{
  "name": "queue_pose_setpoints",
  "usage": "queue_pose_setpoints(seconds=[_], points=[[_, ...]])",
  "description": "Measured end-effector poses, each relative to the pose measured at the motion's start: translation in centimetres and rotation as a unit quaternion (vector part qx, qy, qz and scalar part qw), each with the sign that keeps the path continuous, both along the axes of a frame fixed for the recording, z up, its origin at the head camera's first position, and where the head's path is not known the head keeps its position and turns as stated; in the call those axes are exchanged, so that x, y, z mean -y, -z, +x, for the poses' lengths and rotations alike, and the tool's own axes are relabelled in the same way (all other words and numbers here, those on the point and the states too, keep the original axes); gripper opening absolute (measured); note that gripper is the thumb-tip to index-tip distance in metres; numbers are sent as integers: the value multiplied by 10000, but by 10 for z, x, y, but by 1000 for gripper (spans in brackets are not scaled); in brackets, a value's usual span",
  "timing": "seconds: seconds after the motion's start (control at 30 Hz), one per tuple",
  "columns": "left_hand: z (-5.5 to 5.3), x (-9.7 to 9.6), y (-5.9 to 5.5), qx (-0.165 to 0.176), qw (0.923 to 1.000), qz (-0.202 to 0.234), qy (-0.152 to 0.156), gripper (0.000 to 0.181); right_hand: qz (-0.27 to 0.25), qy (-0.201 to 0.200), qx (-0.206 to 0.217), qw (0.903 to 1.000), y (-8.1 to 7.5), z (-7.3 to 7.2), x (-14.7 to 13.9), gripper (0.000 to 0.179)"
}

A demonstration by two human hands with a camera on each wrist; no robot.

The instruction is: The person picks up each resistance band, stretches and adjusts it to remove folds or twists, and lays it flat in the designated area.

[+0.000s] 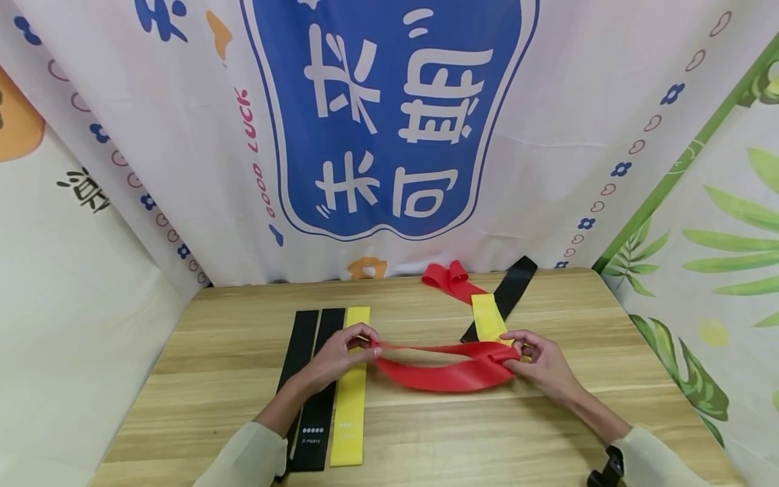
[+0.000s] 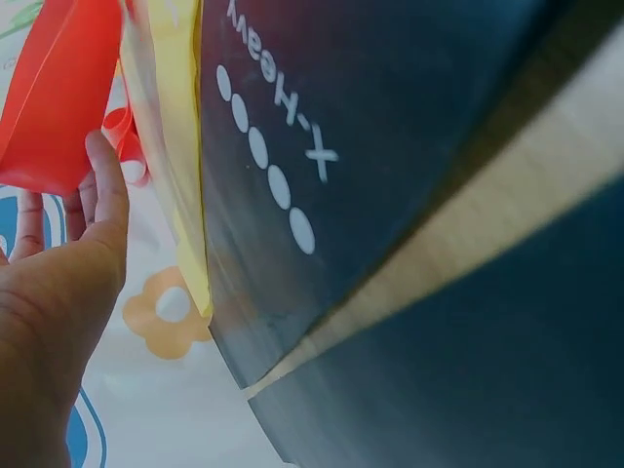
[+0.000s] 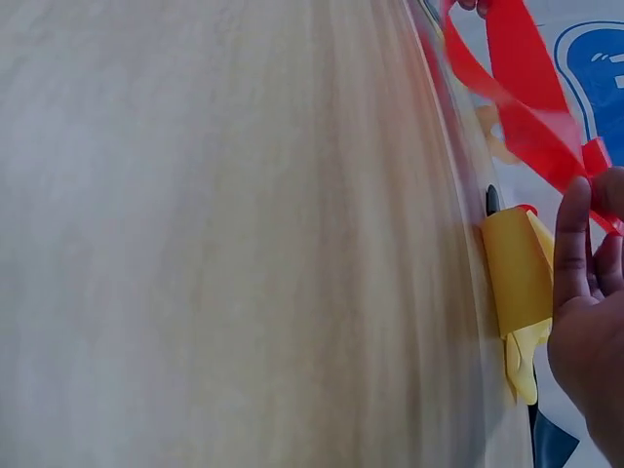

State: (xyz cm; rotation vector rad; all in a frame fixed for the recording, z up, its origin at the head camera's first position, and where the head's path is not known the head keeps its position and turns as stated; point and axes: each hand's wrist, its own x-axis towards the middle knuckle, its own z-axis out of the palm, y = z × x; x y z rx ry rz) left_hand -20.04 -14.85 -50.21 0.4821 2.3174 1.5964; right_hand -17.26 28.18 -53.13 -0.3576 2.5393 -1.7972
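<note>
A person in pale sleeves is standing at a wooden table (image 1: 450, 436), and both hands are holding a red loop band (image 1: 450, 377) just over the middle of it. The left hand (image 1: 341, 353) is pinching the loop's left end, thumb and fingers nearly closed on it. The right hand (image 1: 538, 363) is pinching the other end the same way, where the material is bunching in a fold or twist; I cannot tell which. Between the hands the loop is gaping, its lower side sagging.

To the person's left, three bands are lying flat side by side: an outer black band (image 1: 298, 338), a black band marked X-Heavy (image 1: 313, 453) and a yellow band (image 1: 349, 433). Beyond the right hand, a curled red band (image 1: 453, 281), a loose black strip (image 1: 516, 284) and a loose yellow strip (image 1: 489, 311) are overlapping in a jumble.

The person seems to be straightening the red loop, perhaps for that tidy row. The next move appears to call for undoing the bunched end and bringing the two sides together flat, without losing either pinch.
</note>
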Motion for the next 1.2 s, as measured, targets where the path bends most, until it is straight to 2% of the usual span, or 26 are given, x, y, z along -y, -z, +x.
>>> queue_pose_setpoints(seconds=[0.23,0.37,0.53,0.8,0.93,1.2], points=[[0,3,2,120,9996,-95,-220,29,-7,13,-242,9997,4,-2,-1,39],[0,5,1,156,9992,-148,-334,30,157,123,-311,9993,5,-2,-1,37],[0,7,2,94,9992,-203,-334,27,400,182,-351,9984,5,-2,-3,34],[0,9,3,38,9989,-367,-295,26,492,167,-220,9984,4,-3,-6,31],[1,11,2,89,9985,-382,-370,28,335,52,-81,9994,3,-4,-8,30],[4,15,1,382,9984,-53,-418,33,-44,-190,117,9997,4,-2,-11,31]])
